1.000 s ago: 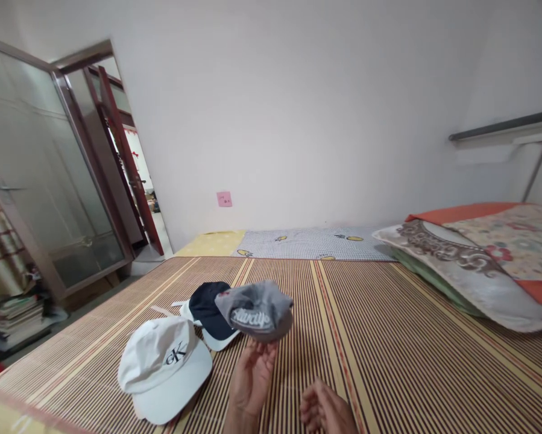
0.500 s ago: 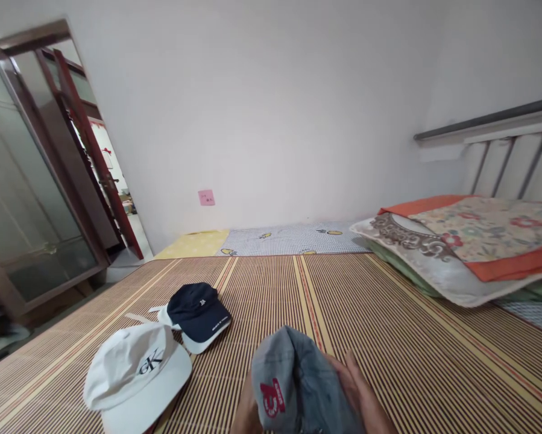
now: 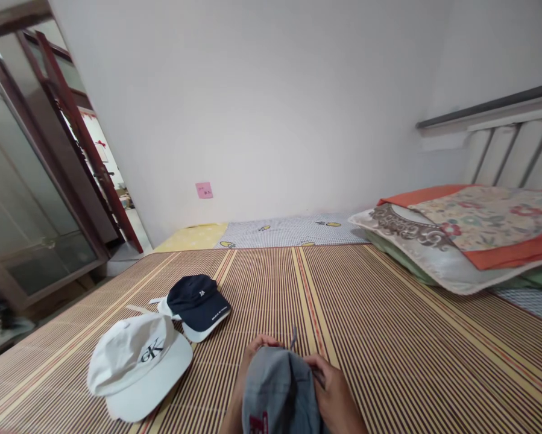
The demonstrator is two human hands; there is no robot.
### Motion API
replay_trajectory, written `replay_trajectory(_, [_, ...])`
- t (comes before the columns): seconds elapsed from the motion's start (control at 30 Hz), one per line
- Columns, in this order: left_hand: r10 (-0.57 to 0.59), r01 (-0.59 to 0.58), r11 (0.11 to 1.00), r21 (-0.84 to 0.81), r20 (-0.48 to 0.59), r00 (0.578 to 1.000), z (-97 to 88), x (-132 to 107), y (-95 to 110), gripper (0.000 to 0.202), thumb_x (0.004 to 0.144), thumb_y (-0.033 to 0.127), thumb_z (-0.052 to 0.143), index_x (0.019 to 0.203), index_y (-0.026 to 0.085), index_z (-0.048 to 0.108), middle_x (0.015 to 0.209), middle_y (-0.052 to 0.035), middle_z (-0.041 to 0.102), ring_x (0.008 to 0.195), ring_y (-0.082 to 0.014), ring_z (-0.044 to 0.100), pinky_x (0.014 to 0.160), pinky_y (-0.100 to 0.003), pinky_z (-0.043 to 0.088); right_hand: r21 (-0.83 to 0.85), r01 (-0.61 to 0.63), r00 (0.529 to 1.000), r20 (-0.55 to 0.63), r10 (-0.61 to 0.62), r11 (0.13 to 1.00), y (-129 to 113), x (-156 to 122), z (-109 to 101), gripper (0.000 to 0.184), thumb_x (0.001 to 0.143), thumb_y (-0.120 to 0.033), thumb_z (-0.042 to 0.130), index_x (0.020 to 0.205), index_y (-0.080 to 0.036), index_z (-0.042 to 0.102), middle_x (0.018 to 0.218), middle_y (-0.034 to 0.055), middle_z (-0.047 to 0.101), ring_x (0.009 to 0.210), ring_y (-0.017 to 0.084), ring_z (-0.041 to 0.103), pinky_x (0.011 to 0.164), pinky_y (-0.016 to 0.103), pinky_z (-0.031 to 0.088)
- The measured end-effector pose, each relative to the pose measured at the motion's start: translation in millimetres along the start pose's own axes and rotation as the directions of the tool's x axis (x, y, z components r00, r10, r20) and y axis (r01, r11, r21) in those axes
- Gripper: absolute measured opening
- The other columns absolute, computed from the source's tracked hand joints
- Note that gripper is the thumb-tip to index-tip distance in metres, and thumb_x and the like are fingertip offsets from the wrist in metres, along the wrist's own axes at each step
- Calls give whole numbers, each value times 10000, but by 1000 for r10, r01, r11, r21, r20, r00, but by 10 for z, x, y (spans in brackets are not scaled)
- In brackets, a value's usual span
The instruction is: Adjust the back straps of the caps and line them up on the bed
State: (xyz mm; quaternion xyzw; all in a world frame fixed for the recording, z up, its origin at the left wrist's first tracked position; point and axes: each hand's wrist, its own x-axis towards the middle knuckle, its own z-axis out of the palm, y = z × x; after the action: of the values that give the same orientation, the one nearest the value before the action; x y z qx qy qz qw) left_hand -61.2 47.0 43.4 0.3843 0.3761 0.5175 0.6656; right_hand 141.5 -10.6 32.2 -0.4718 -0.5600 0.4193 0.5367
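Grey cap (image 3: 280, 392) gripped by both hands, back strap pointing away

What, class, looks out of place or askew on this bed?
Little stands out. The navy cap lies partly over a white cap's brim rather than beside it. The CK cap sits apart on the mat. Both hands, left and right, hold the grey cap. Nothing looks damaged.
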Motion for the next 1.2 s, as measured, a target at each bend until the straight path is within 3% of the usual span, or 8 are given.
replay_trajectory(0.13, [31,-22,997,76,-126,992,-149,-69,213,501,664,649,849,863,194,789,974,-98,816,966,-283,727,917,-408,520,-175,62,967,-232,-103,983,92,35,-99,309,923,-489,548,939,-249,742,997,111,802,975,312,754,871,401,584])
replay_trajectory(0.23, [72,-37,967,253,-130,989,-115,-243,431,583,803,737,681,923,173,771,1026,-121,806,975,-269,721,867,-379,505,-95,18,964,-263,-42,995,57,70,-204,326,940,-528,569,1009,-250,724,1038,120,800,964,315,754,861,406,591])
replay_trajectory(0.4, [132,-98,793,601,-14,991,1,-424,618,563,818,719,668,897,165,736,907,-76,740,887,-242,661,738,-323,451,260,-9,996,-86,33,966,-195,33,-240,278,890,-513,751,983,-253,773,1082,116,796,1055,316,736,966,409,565])
replay_trajectory(0.57, [141,-123,607,785,46,989,-2,-511,620,456,848,635,668,776,191,736,864,-65,711,886,-245,614,811,-336,454,623,-123,992,100,77,772,-316,-28,-228,262,694,-442,934,810,-253,796,1138,72,774,1079,302,731,1025,421,533])
replay_trajectory(0.73, [200,-82,602,794,-51,978,112,-624,642,433,924,595,571,877,204,749,1017,-100,711,984,-276,619,898,-369,448,774,-244,969,223,109,584,-399,-60,-260,201,689,-328,928,784,-259,765,1226,71,765,1163,303,707,1078,478,511])
replay_trajectory(0.9, [117,-78,450,889,27,993,361,-697,706,425,927,522,576,656,208,667,836,-66,662,841,-255,593,800,-354,398,804,-306,952,274,139,509,-490,-92,-354,191,699,-261,932,775,-256,758,1170,49,787,1070,220,741,1003,372,557])
replay_trajectory(1.0, [17,-83,484,871,85,996,443,-720,702,461,948,517,542,610,218,638,665,-18,617,686,-215,531,708,-334,361,777,-313,949,274,154,546,-533,-116,-393,213,703,-308,950,784,-250,761,1028,21,771,888,170,752,865,292,588])
replay_trajectory(1.2, [-43,-84,655,751,148,988,447,-705,602,300,908,437,616,704,218,635,710,-4,650,739,-208,560,705,-316,364,683,-182,973,228,30,707,-404,-50,-360,264,674,-360,971,777,-240,759,877,3,681,721,128,634,717,264,567])
